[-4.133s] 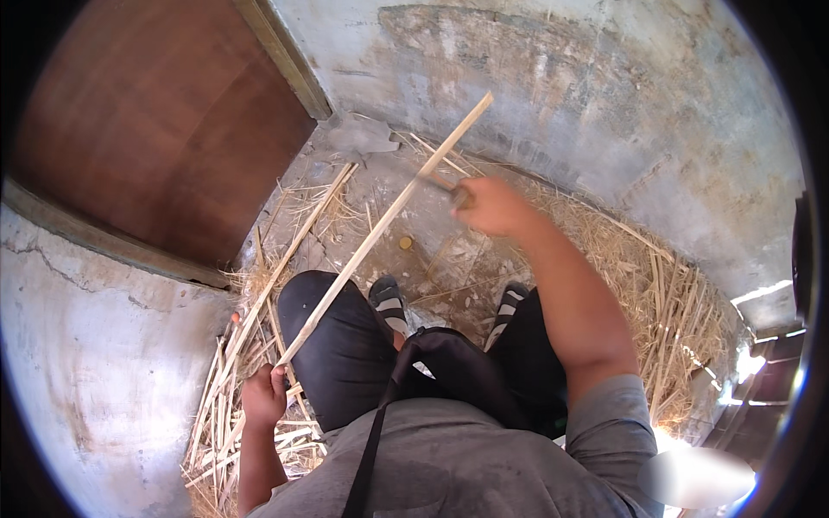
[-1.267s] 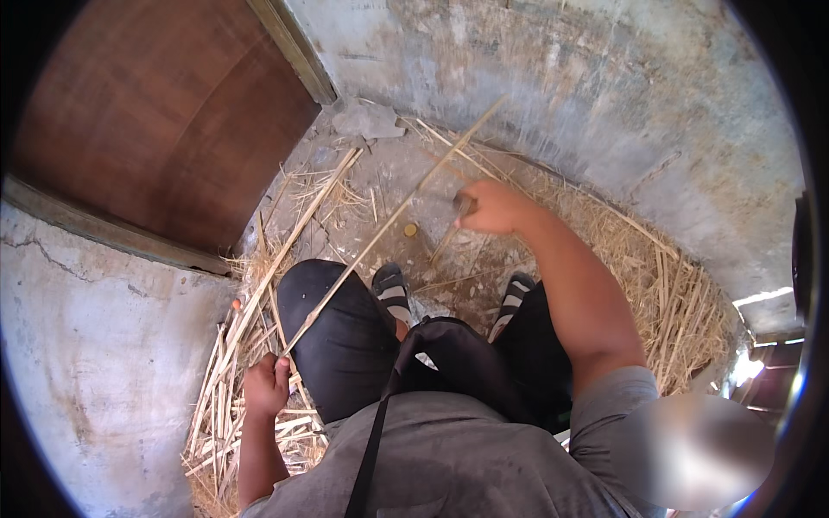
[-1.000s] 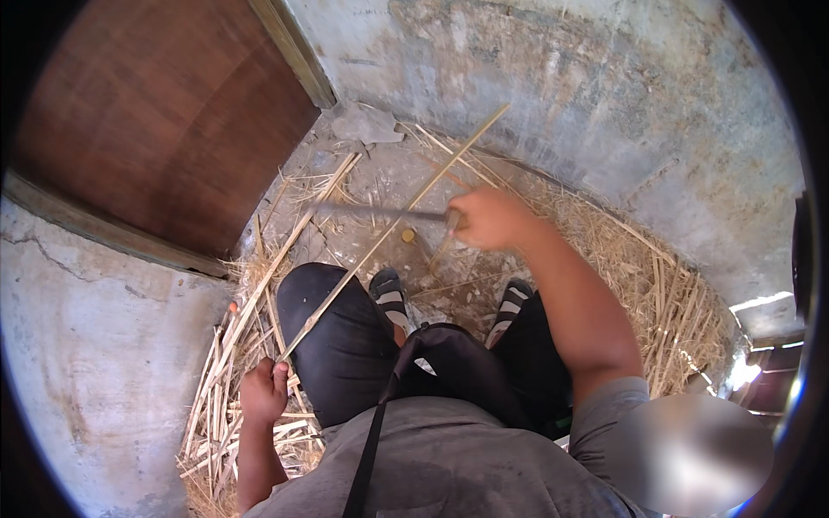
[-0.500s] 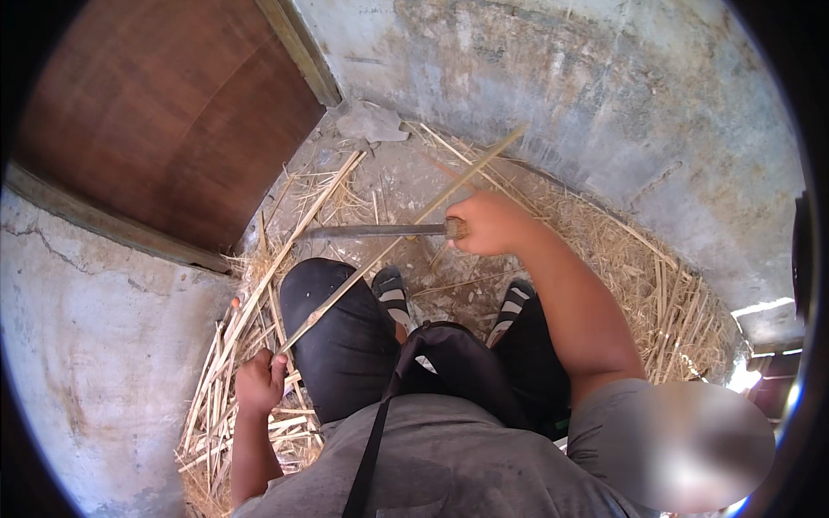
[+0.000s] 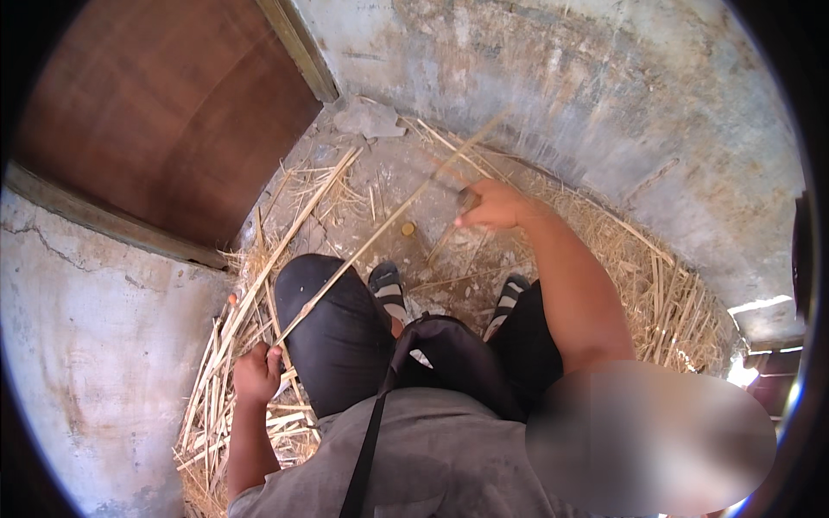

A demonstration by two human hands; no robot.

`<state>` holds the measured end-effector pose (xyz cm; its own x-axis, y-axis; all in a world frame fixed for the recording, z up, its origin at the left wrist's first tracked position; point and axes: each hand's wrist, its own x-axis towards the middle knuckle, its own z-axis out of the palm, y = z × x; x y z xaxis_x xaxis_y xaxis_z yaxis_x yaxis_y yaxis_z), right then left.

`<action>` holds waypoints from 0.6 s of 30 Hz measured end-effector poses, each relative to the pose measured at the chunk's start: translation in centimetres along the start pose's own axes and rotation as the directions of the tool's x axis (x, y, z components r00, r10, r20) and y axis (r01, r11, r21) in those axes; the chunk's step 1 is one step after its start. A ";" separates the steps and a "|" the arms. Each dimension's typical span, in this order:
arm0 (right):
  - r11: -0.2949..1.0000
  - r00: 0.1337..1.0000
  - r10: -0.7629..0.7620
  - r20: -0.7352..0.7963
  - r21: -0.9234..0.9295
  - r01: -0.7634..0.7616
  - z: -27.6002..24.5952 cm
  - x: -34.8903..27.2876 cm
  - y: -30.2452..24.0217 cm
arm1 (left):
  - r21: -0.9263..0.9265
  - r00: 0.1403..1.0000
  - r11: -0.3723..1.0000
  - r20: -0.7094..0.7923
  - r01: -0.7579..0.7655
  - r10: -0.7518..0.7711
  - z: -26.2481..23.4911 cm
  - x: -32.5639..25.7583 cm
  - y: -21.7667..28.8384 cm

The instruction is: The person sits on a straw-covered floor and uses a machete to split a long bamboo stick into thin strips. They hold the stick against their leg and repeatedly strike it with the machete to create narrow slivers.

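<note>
There is a single view, taken from a wide fisheye camera worn on the person's head and aimed steeply down over the chest and lap. The black-clad knee (image 5: 332, 332) sits near the middle of the frame and close to the lens; everything else is placed around it. Beyond the knee, at the top, the concrete wall (image 5: 604, 95) curves with the lens. Above and left of the knee stands the brown wooden door (image 5: 164, 112). Straw (image 5: 673, 302) lies on the ground to both sides of the knee. The rim is dark, and the lower right corner is blurred, so that part cannot be read.
</note>
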<state>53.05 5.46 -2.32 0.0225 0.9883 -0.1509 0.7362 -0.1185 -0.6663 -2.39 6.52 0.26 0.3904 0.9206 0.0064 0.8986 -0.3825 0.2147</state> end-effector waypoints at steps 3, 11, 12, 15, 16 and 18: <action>0.904 0.940 0.339 0.035 0.265 -0.336 -2.2 0.3 0.0 | 0.004 0.999 1.000 -0.010 0.030 -0.030 -0.3 -0.6 0.4; 0.996 0.995 -0.088 -0.036 -0.030 0.087 -1.5 -2.5 -6.5 | -0.150 0.997 0.988 0.074 0.045 -0.034 -1.0 -0.1 1.3; 0.993 0.994 -0.111 -0.018 -0.028 0.110 -1.3 -2.5 -6.5 | -0.173 0.994 0.983 0.105 0.060 -0.042 -1.2 0.1 1.3; 0.986 0.986 -0.166 0.027 -0.013 0.166 -0.9 -2.3 -6.3 | -0.290 0.981 0.950 0.184 0.112 -0.060 -0.5 0.0 0.2; 0.984 0.983 -0.179 0.035 -0.003 0.179 -0.7 -2.1 -6.5 | -0.317 0.978 0.940 0.198 0.125 -0.064 -0.3 0.0 -0.1; 0.974 0.974 -0.223 -0.042 -0.056 0.221 -0.3 -2.0 -6.7 | -0.375 0.971 0.913 0.227 0.158 -0.075 -0.1 -0.2 -0.2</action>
<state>48.26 4.28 2.69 -0.1140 0.9930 0.0324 0.7600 0.1082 -0.6409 -2.70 6.43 0.31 0.3571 0.9049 -0.2317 0.8074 -0.1742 0.5637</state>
